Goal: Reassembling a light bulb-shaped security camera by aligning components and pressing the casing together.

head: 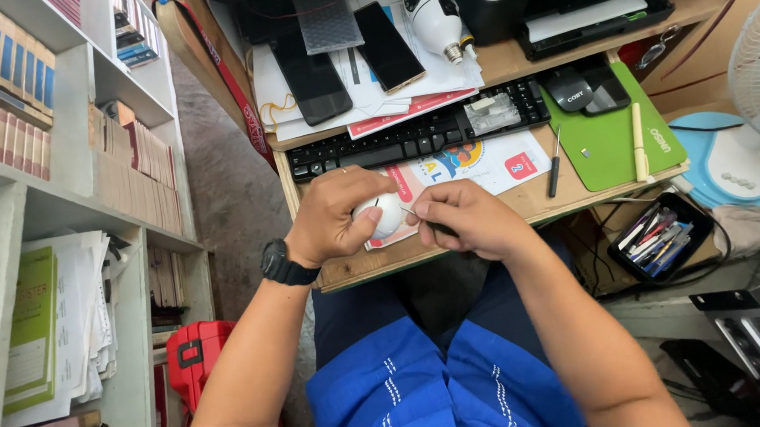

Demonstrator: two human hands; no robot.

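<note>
Both forearms reach forward and converge in front of the torso. The left hand [333,215], a black watch at its wrist, curls its fingers in a cupped grip. The right hand [466,218] pinches, knuckles up, just beside it.

Landmark = black keyboard [419,135]. Behind it, 2 dark phone screens [310,71], [387,45] lay flat on papers, both off. Just in front: white printed sheet [480,162] w/ blue-yellow round graphic & red square. Right of it, green mat [616,139] w/ white lettering.
</note>
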